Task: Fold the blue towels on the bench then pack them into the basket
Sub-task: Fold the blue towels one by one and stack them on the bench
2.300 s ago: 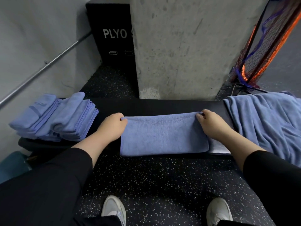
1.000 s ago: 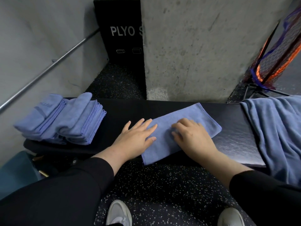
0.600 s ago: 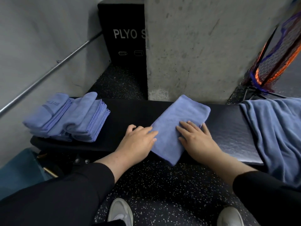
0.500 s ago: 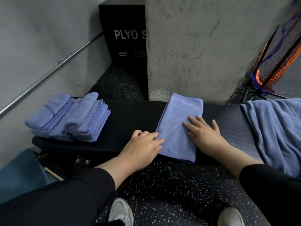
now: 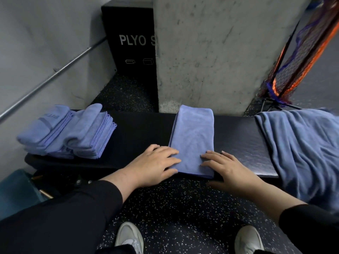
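Folded towel (image 5: 192, 140) lies on the bench (image 5: 146, 132), long axis running from 12 to 6 o'clock, square across the bench top. Its near end sits at the front edge, directly between the hands. Left hand (image 5: 156, 166) rests flat at the towel's 7 o'clock corner, fingers straight and touching the left edge. Right hand (image 5: 227, 168) rests flat at the 5 o'clock corner, fingertips on the cloth, holding nothing. Both hands are about equally near; neither grips.

Judgement: the next fold would bring the near end toward 12 o'clock, halving the length.

Materials: the towel is soft blue terry with a matte nap, a narrow rectangle with rounded folded edges. The bench top is black padded vinyl with a slight sheen. A stack of folded towels (image 5: 69, 132) sits at 9 o'clock on the bench end. A loose towel (image 5: 300, 149) drapes over the bench at 3 o'clock, creased. The basket cannot be identified with certainty.
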`<state>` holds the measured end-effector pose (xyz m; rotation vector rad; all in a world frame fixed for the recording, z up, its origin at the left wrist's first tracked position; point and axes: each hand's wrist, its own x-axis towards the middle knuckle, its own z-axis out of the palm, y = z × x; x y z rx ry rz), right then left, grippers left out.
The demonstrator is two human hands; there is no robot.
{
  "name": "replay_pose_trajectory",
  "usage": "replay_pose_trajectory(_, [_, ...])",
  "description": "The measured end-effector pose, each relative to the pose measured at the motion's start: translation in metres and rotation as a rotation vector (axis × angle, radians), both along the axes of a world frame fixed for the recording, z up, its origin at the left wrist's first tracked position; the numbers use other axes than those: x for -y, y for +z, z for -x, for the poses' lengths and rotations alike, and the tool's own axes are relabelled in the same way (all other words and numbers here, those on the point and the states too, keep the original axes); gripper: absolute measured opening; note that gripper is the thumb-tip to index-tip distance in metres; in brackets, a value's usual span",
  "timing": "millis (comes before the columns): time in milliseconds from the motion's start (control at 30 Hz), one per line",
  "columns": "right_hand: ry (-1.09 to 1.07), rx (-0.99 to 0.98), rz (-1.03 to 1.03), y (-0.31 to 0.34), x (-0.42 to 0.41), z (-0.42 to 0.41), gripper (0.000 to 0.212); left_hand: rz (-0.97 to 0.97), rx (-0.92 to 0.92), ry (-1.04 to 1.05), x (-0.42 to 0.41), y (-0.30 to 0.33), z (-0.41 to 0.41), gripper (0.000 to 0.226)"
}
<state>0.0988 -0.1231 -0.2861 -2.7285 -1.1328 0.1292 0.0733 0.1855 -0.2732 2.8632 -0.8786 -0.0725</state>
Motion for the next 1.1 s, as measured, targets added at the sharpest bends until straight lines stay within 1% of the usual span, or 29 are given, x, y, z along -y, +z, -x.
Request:
replay_pose_trajectory(67, [-0.051, 0.025, -0.061, -0.001, 0.0, 0.003, 0.041, -0.045, -0.042, 0.003, 0.006, 0.003, 0.005, 0.058])
replay_pose_trajectory(133, [-0.111, 0.035, -0.139, 0.001, -0.005, 0.007, 0.033, -0.074, -0.036, 0.001, 0.011, 0.005, 0.007, 0.067])
replay_pose_trajectory(200, [-0.19, 0.004, -0.212, 0.006, -0.011, 0.009, 0.032, -0.079, -0.037, 0.01, 0.015, 0.006, 0.007, 0.071])
replay_pose_trajectory(233, [-0.244, -0.053, -0.246, 0.011, -0.012, 0.011, 0.032, -0.072, -0.035, 0.019, 0.016, 0.006, 0.007, 0.071])
replay_pose_trajectory(267, [-0.293, -0.122, -0.279, 0.017, -0.014, 0.012, 0.028, -0.055, -0.031, 0.029, 0.017, 0.006, 0.005, 0.066])
replay_pose_trajectory(333, [-0.35, -0.219, -0.31, 0.028, -0.013, 0.015, 0.014, 0.013, -0.024, 0.049, 0.019, 0.007, 0.002, 0.046])
replay_pose_trajectory(400, [-0.378, -0.26, -0.316, 0.036, -0.01, 0.015, 0.006, 0.152, -0.093, 0.111, 0.02, 0.014, 0.0, 0.024])
replay_pose_trajectory(433, [-0.392, -0.283, -0.324, 0.04, -0.008, 0.015, 0.008, 0.25, -0.171, 0.168, 0.021, 0.02, -0.001, 0.016])
replay_pose_trajectory(467, [-0.405, -0.307, -0.334, 0.044, -0.006, 0.015, 0.01, 0.353, -0.252, 0.232, 0.022, 0.026, 0.0, 0.014])
replay_pose_trajectory(500, [-0.415, -0.33, -0.349, 0.047, -0.004, 0.015, 0.01, 0.434, -0.315, 0.288, 0.023, 0.031, 0.0, 0.016])
replay_pose_trajectory(633, [-0.4, -0.415, -0.401, 0.061, 0.0, 0.015, 0.023, 0.665, -0.467, 0.367, 0.027, 0.043, 0.003, 0.017])
replay_pose_trajectory(733, [-0.445, -0.435, -0.486, 0.066, 0.001, 0.015, 0.025, 0.837, -0.568, 0.439, 0.03, 0.047, 0.005, 0.016])
replay_pose_trajectory(833, [-0.554, -0.468, -0.604, 0.066, -0.003, 0.006, 0.025, 0.974, -0.589, 0.52, 0.033, 0.047, 0.002, 0.017])
replay_pose_trajectory(933, [-0.629, -0.436, -0.646, 0.06, -0.01, -0.017, 0.029, 1.116, -0.617, 0.575, 0.037, 0.049, -0.012, 0.018])
replay_pose_trajectory(1000, [-0.671, -0.387, -0.634, 0.057, -0.018, -0.033, 0.03, 1.13, -0.601, 0.612, 0.036, 0.048, -0.025, 0.031])
replay_pose_trajectory(1100, [-0.722, -0.355, -0.636, 0.054, -0.032, -0.056, 0.036, 1.098, -0.516, 0.673, 0.034, 0.041, -0.041, 0.048])
